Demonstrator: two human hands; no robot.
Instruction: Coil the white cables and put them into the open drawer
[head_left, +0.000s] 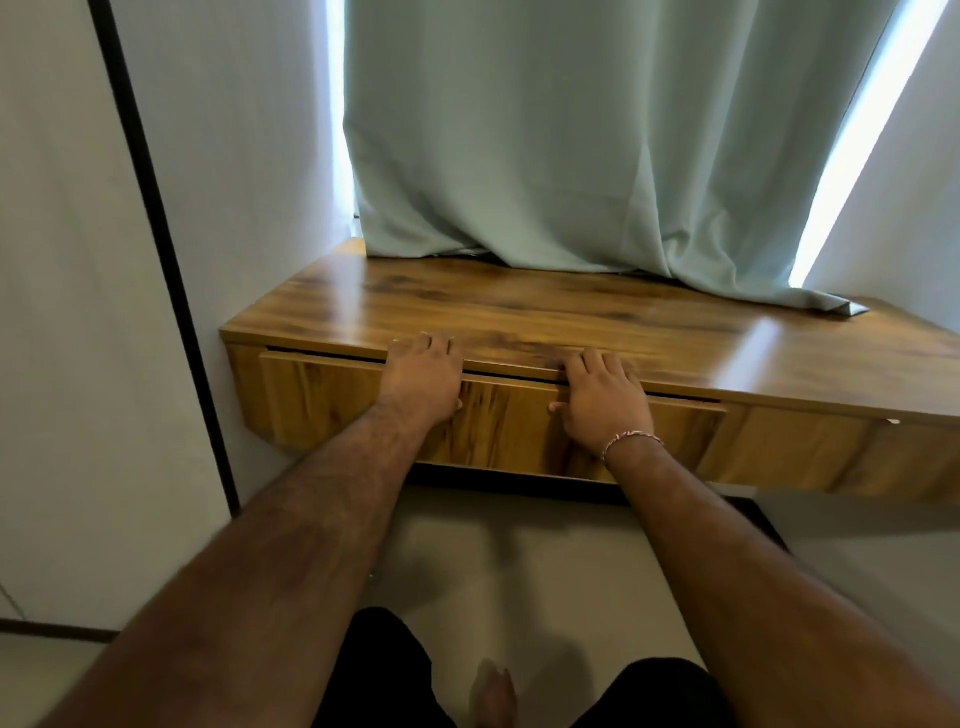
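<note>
Presently we found both hands, left (423, 376) and right (602, 397), fingers flat, pressing the drawer (322, 395) front under the table (519, 306).

We saw two bare forearms, no sleeves anywhere in the shot, both pretty hairy. The right hand (602, 400) had a thin braided thread bracelet (631, 438) at the wrist, red and white strands twisted together. The left hand (423, 376) wore nothing, no rings that we could spot. Lower down there were black shorts or trousers (387, 670) and one bare foot (493, 693).
</note>
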